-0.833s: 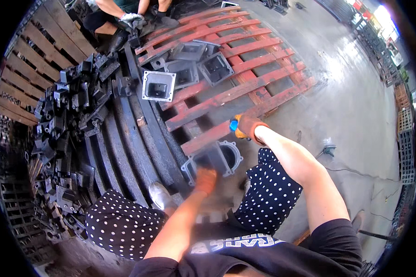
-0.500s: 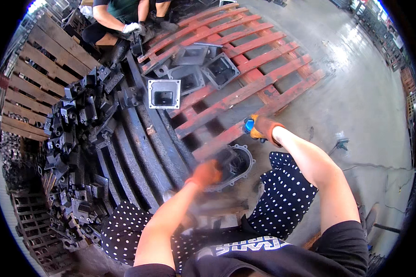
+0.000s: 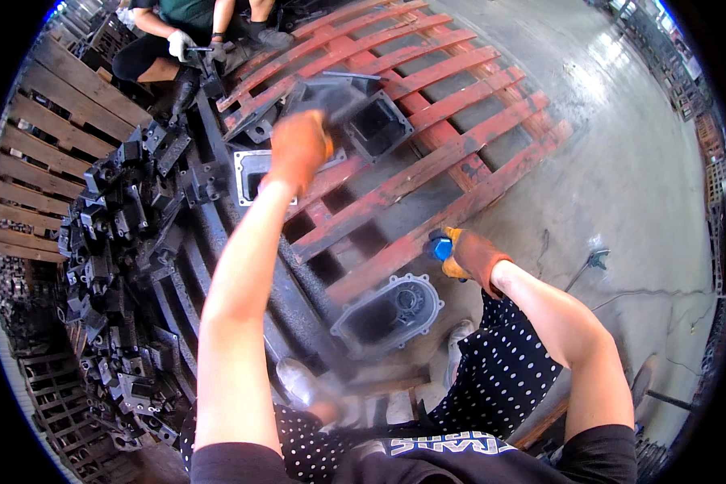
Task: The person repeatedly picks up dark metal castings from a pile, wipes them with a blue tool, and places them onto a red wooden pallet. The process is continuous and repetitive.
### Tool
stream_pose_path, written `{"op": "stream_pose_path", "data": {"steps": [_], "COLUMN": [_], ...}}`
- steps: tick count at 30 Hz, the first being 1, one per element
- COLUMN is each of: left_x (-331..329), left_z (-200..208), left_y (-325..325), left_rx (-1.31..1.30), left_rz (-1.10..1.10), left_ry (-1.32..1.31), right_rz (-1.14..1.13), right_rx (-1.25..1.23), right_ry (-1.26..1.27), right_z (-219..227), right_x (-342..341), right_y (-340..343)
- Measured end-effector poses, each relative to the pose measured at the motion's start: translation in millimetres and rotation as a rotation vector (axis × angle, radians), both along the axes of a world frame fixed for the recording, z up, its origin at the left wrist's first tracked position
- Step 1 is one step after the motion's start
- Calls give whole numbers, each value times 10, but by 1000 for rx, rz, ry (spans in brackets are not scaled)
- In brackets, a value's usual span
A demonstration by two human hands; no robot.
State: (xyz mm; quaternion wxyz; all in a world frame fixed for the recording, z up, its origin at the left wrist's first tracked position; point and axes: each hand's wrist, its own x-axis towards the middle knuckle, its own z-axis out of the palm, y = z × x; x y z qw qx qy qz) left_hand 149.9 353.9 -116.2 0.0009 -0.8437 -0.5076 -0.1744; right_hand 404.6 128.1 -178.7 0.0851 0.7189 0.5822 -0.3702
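Note:
My left hand (image 3: 301,149), in an orange glove, is stretched out over the grey metal castings on the red pallet. Its fingers are turned away and smeared by motion, so any grip is hidden. Partly beneath it lies a rectangular housing with a bright flange (image 3: 244,179). A dark box-shaped housing (image 3: 378,126) rests just right of that hand. In my right hand (image 3: 469,256), gloved in orange and yellow, is a hand tool with a blue end (image 3: 441,248); its kind cannot be made out. Between my feet and the pallet sits an oval metal housing (image 3: 387,316) with a lugged rim.
The red wooden pallet (image 3: 427,157) spreads ahead. On the left, many small dark metal parts (image 3: 121,242) are heaped beside dark beams (image 3: 278,278). Another person's gloved hand (image 3: 180,44) works at the far left. A cable (image 3: 657,292) crosses the floor at right.
My left hand has swung forward and left from the oval housing to the castings on the pallet, leaving that housing uncovered. My right hand still holds the tool, slightly lower in view.

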Motion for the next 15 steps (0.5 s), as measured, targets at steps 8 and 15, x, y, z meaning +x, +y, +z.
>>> {"op": "stream_pose_path", "data": {"steps": [8, 15], "left_x": [-94, -333], "left_z": [-649, -483], "left_y": [1006, 939], "left_rx": [55, 97], "left_rz": [329, 302], "left_ry": [364, 270], "right_rz": [28, -67], "right_rx": [122, 41], "right_ry": [134, 198], "right_z": [272, 288], "right_x": [-147, -232], "right_y": [43, 16]}}
